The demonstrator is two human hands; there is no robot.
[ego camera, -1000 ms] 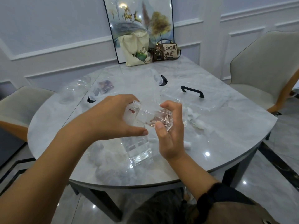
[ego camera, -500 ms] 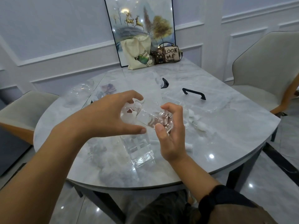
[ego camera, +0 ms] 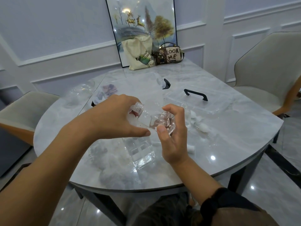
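Head view looks down on a clear container [ego camera: 152, 119] held in the air between both hands, above the near half of the bench [ego camera: 231, 144].

The left hand [ego camera: 110, 121] curls its fingers [ego camera: 128, 99] over the container's ribbed, whitish end, with the thumb stretched out beneath it. The right hand [ego camera: 172, 142] grips the opposite, faceted end, its fingers [ego camera: 172, 110] hooked over the top and the thumb pressed against the near side. The container looks like hard, glossy plastic or glass with cut facets, and something reddish-brown shows inside.

Directly under the fingers, a clear rectangular block [ego camera: 140, 152] with sharp, square edges stands on the bench. The container is held apart from it. Nearer than the left fingers lies a heap of grey fluffy wadding [ego camera: 114, 170], which reaches close to the rounded bench edge. Just right of the right fingers sit small white cotton-like pieces [ego camera: 203, 127].

Beyond the fingers lies a flat clear lid with a black bar handle [ego camera: 195, 94], and other clear plastic pieces lie near it. The bench top is smooth, polished grey marble that reflects the lamps. Bare surface stretches from the right of the fingers to the curved rim.

Far beyond the fingers, at the wall, a cloth tote bag [ego camera: 140, 54] and a small handbag [ego camera: 171, 54] lean against a framed picture [ego camera: 141, 22].
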